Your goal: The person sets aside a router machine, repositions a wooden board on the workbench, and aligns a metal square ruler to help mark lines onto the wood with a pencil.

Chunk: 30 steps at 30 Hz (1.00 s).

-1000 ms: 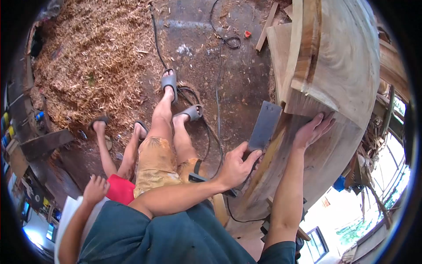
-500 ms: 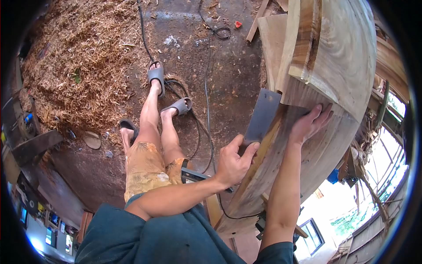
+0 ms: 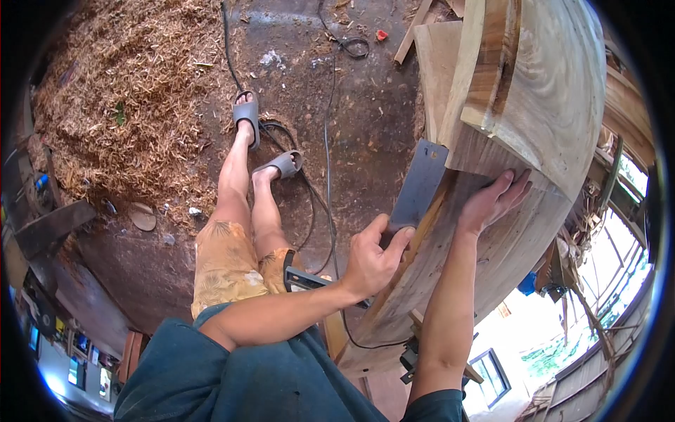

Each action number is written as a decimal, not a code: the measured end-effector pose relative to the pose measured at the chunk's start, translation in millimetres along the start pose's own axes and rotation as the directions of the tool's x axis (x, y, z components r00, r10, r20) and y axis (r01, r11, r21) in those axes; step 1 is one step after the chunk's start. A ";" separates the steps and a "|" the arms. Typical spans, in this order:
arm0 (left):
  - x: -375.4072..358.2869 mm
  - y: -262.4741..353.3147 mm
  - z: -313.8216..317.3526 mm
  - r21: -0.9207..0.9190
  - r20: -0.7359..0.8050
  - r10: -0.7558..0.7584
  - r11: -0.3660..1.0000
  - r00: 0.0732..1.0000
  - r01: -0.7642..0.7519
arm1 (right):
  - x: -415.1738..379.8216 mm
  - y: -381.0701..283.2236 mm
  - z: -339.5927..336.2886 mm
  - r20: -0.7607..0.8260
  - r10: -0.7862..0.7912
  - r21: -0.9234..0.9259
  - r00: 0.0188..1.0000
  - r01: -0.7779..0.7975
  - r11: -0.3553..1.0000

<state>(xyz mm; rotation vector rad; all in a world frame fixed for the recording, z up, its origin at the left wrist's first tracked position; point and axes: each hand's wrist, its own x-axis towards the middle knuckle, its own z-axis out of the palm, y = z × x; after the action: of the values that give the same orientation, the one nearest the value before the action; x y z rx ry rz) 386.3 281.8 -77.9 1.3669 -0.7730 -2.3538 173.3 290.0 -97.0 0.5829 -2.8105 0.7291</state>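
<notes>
The left hand (image 3: 376, 259) grips a flat metal blade (image 3: 420, 183), long axis roughly along the edge (image 3: 425, 236) of the wooden slab (image 3: 517, 243); the right hand (image 3: 491, 202) rests open on the slab.

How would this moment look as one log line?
left hand: gripping flat metal plate | right hand: resting on wooden slab | plate: beside slab's edge
</notes>
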 end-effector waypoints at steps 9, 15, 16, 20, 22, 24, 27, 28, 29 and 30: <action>-4.3 6.1 0.3 -0.071 0.072 -0.080 0.994 0.994 0.085 | 0.7 0.5 0.3 -0.003 -0.014 0.011 1.000 0.014 1.000; -5.7 10.4 -0.1 -0.065 0.068 -0.088 0.994 0.994 0.093 | 0.5 0.7 1.0 -0.001 -0.007 0.006 1.000 0.007 1.000; -5.7 10.5 0.1 -0.063 0.067 -0.090 0.994 0.994 0.094 | 0.7 0.8 0.7 -0.001 -0.008 0.005 1.000 0.008 1.000; -6.7 14.1 0.9 -0.046 0.076 -0.112 0.992 0.991 0.116 | 0.1 0.9 0.8 -0.005 -0.008 0.006 1.000 0.008 1.000; -7.3 13.4 2.7 -0.058 0.076 -0.099 0.993 0.992 0.103 | 0.2 2.4 0.5 -0.007 -0.008 0.008 1.000 0.008 1.000; -8.0 12.8 3.8 -0.073 0.076 -0.104 0.991 0.992 0.109 | 0.2 2.6 0.8 -0.008 -0.010 0.010 1.000 0.010 1.000; -7.7 12.4 5.5 -0.080 0.069 -0.091 0.992 0.993 0.097 | 0.7 2.1 1.2 -0.007 -0.017 0.008 1.000 0.017 1.000; -8.1 12.1 6.3 -0.080 0.065 -0.085 0.993 0.994 0.090 | 0.5 2.3 0.5 -0.004 -0.019 -0.002 1.000 0.019 1.000; -8.9 12.0 7.4 -0.097 0.049 -0.080 0.992 0.996 0.085 | 0.6 2.4 -0.3 -0.001 -0.022 -0.010 1.000 0.022 1.000; -9.2 13.3 9.2 -0.113 0.035 -0.073 0.991 0.997 0.077 | 1.6 2.8 -0.9 0.011 -0.021 -0.012 1.000 0.021 1.000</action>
<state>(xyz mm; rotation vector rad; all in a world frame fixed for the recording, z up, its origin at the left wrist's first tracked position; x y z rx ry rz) 382.8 278.5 -60.0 1.3371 -0.5952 -2.4408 170.7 292.2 -97.0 0.6156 -2.8124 0.7067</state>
